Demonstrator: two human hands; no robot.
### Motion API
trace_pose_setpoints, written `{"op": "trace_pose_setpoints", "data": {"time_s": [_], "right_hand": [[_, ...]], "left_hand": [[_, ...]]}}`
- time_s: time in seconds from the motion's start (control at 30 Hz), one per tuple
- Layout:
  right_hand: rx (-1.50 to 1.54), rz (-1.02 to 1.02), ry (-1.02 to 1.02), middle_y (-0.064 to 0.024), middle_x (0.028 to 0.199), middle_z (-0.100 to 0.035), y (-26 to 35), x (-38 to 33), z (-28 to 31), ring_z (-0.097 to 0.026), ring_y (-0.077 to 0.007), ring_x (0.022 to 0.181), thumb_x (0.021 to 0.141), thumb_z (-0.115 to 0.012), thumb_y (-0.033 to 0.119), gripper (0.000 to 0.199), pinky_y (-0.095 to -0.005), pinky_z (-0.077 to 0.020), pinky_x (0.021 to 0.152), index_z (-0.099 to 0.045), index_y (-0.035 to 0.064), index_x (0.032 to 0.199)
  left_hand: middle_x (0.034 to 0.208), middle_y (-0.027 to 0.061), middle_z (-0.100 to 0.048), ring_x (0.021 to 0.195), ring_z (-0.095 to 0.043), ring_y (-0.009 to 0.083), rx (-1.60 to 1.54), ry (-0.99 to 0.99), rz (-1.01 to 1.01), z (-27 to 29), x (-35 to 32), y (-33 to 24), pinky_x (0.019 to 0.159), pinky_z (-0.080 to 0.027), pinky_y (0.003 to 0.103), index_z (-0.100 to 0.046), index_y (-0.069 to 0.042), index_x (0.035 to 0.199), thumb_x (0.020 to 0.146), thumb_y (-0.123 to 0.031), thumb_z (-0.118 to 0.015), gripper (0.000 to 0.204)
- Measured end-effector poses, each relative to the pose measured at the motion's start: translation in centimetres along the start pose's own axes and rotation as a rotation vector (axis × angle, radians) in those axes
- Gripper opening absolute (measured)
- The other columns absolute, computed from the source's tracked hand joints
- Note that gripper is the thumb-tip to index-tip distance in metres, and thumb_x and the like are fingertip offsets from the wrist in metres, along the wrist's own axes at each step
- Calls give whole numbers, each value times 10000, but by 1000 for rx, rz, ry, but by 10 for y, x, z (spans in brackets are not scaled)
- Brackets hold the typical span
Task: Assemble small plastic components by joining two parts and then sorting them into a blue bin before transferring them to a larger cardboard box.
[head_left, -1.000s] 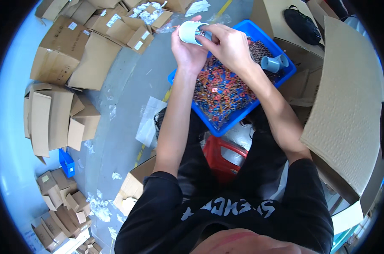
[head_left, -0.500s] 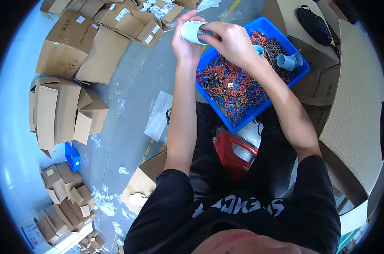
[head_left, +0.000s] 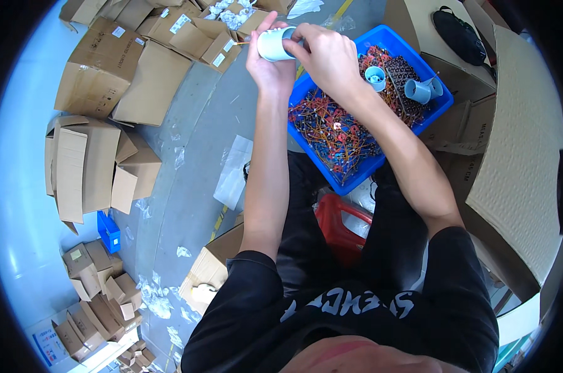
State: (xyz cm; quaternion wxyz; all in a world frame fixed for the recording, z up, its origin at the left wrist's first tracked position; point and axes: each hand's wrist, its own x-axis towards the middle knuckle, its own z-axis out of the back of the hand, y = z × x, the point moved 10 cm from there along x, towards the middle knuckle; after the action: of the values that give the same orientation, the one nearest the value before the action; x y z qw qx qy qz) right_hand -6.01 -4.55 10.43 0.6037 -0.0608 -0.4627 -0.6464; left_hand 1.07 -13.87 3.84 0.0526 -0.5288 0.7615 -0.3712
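both hands raised over the far left corner of the blue bin. left hand closed around a pale blue cup, held on its side, thumb up along its near end. right hand curled over the cup's other end, fingers bent and touching it; whether it pinched anything could not be told. bin full of tangled red and orange wired parts; more pale blue cups lay on them near the right edge. flattened cardboard boxes on the floor to the left.
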Motion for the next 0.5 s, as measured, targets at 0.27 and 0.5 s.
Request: {"op": "trace_pose_setpoints", "data": {"time_s": [0.27,0.5], "right_hand": [[27,181,-159,-85,749,-666,15,1,24,-652,-261,638,764,-679,311,215,-385,-515,567,-692,100,801],[-2,163,71,-94,731,-665,11,1,1,-660,-274,677,781,-658,285,183,-397,-518,590,-695,106,798]], "left_hand": [[1032,67,-578,999,-537,213,-261,-105,138,-11,-5,19,899,-426,391,-525,-41,1243,988,-352,-246,489],[1073,80,-604,1034,-552,220,-231,-4,123,10,-5,19,940,-422,383,-517,-59,1267,995,-339,-226,487]]}}
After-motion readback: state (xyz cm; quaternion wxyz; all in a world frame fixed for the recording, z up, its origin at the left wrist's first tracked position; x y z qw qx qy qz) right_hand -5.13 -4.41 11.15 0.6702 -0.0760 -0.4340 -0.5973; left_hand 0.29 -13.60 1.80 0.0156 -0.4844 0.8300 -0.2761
